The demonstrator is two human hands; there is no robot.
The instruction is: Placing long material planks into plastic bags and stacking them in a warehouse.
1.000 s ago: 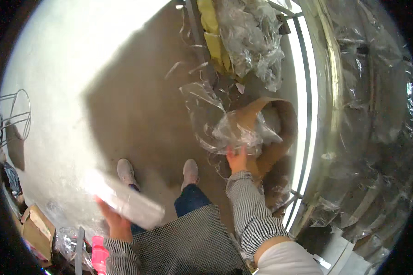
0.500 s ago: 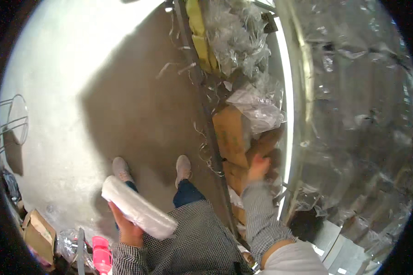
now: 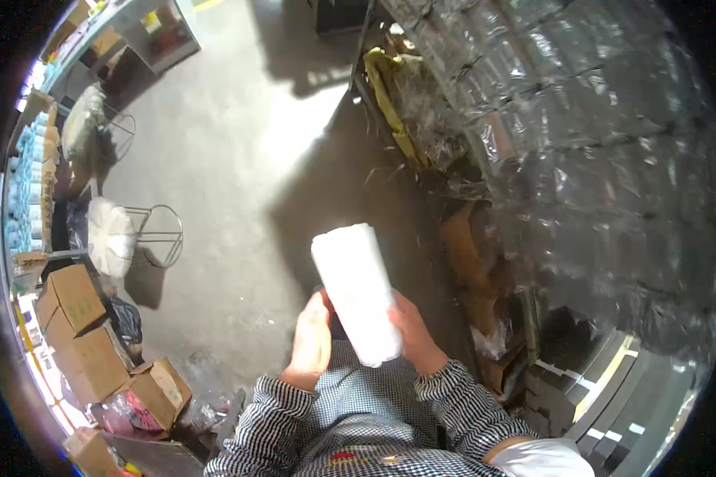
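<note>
Right hand (image 3: 415, 334) has left the brown cardboard (image 3: 463, 245) and grips a white oblong bundle (image 3: 358, 296) together with the left hand (image 3: 310, 340). Its surface looks smooth, its edges rounded, its ends slightly creased.

Cannot see most fingers of left hand (image 3: 312, 338) or right hand (image 3: 416, 332) behind white package (image 3: 358, 290), identify small things (image 3: 151, 22) on upper-left shelf (image 3: 188, 25), or follow film-wrapped stack (image 3: 604, 199) past the right rim.

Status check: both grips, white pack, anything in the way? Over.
Right grip on white pack's right edge. Left grip by left edge, contact unclear. Pack mostly unobscured. Cardboard boxes off left.
</note>
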